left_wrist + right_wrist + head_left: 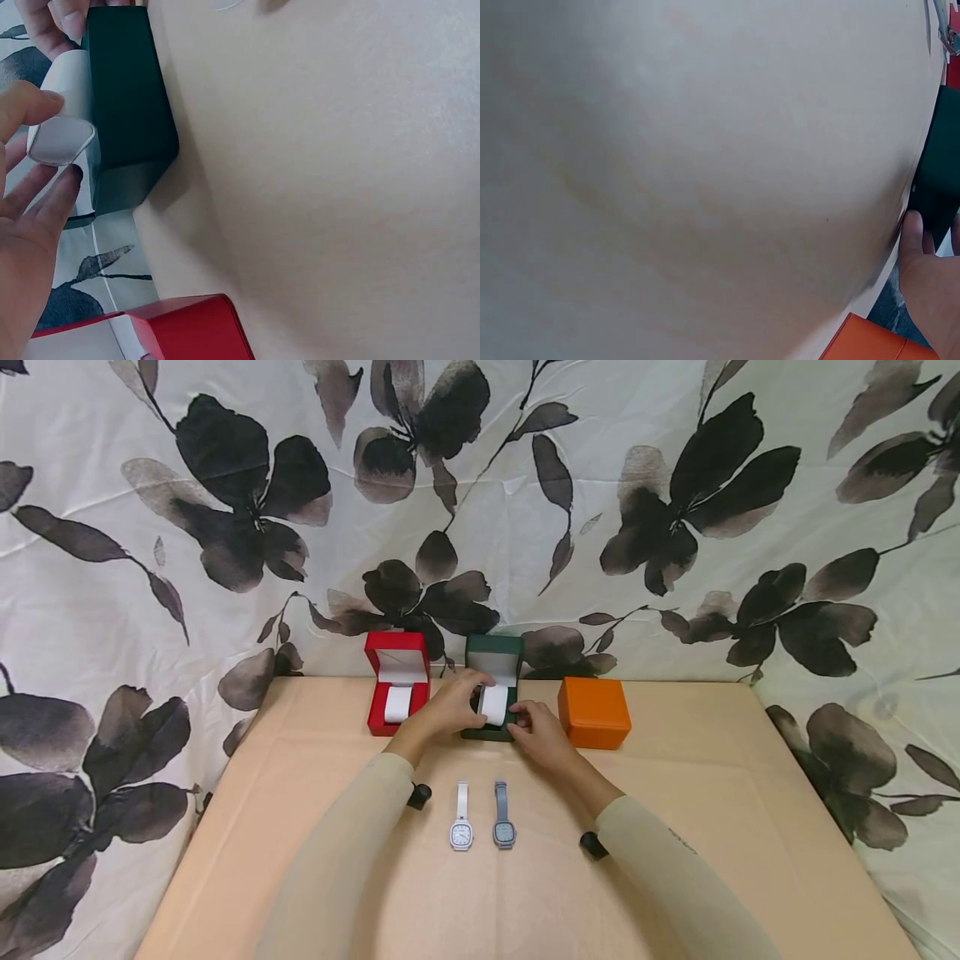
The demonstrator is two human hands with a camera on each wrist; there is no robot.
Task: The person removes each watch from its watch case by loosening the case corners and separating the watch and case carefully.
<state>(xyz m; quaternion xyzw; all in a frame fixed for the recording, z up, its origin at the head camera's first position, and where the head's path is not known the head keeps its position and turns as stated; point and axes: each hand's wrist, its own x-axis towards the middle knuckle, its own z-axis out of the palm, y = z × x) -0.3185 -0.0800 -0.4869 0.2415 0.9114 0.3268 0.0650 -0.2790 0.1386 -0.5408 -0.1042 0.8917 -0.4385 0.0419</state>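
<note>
Beige table [675, 793], open green box [491, 689] mid-back between red box [397, 693] and orange box [594, 712], left hand [450, 706] pinching its white cushion [495, 703] — right hand [540, 731] gripping the box's front, two watches [482, 817] nearer, apart.

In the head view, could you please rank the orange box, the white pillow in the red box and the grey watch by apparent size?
1. Orange box, clearly largest.
2. Grey watch and white pillow: too alike to rank; the watch is longer, thinner and nearer the camera.
</note>
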